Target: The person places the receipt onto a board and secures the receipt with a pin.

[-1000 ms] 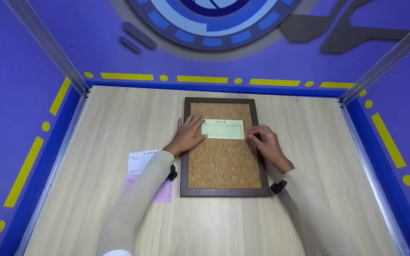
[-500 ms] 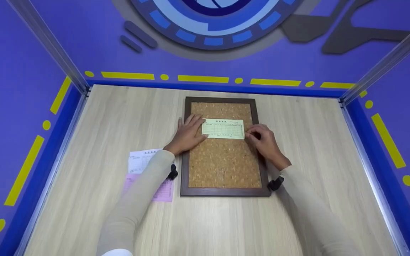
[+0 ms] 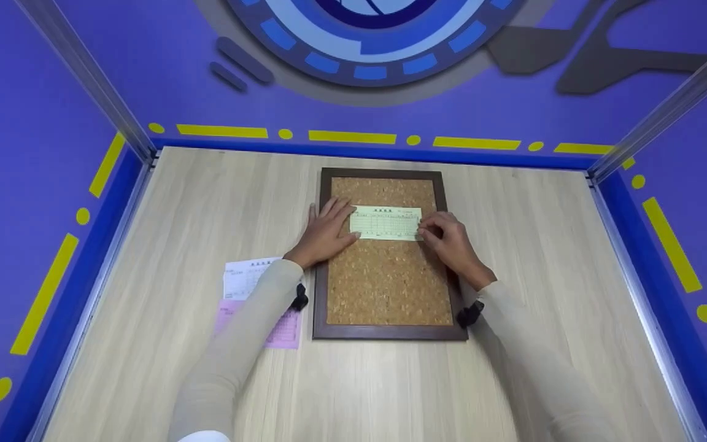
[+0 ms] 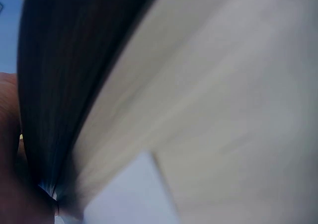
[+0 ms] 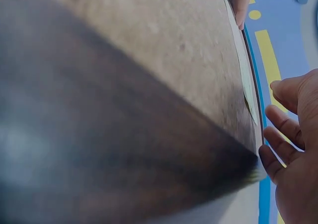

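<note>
A pale green printed slip [image 3: 385, 223] lies across the upper half of a cork board [image 3: 388, 282] with a dark frame. My left hand [image 3: 324, 236] is spread over the board's left side, its thumb and fingertips resting at the slip's left edge. At the slip's right edge is my right hand [image 3: 450, 241], thumb and forefinger brought close together; whether something small sits between them cannot be made out. In the right wrist view, the right hand [image 5: 298, 139] has its other fingers loosely bent beside the slip [image 5: 243, 70], whose near edge lifts a little off the cork.
Left of the board, a white printed slip [image 3: 240, 281] and a pink slip [image 3: 283, 331] lie on the wooden table [image 3: 378, 393], partly under the left forearm. Blue walls stand behind and at both sides. In the left wrist view, a white slip's corner [image 4: 131, 194] shows near the dark frame [image 4: 64, 60].
My right hand has moved left, from the cork beside the slip onto its right edge. The left hand has stayed in place on the board.
</note>
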### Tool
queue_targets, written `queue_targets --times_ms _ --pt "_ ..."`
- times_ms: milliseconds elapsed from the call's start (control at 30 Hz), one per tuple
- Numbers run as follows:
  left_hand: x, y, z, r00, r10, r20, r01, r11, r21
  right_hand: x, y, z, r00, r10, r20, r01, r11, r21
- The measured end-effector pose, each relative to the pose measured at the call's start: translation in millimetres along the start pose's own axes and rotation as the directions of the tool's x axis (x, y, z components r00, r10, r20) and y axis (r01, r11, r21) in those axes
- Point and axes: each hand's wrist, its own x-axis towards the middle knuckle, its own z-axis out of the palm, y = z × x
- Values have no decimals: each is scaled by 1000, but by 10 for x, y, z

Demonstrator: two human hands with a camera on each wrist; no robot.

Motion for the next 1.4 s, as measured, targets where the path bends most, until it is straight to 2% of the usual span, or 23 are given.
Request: queue_targets --times_ms 267,1400 --pt "2 9 0 1000 -11 -5 11 1000 13 64 -59 77 1000 -11 13 11 1000 -11" --pt "-4 10 -6 1000 8 -12 -8 1000 -1 228 -109 227 998 -32 56 32 999 3"
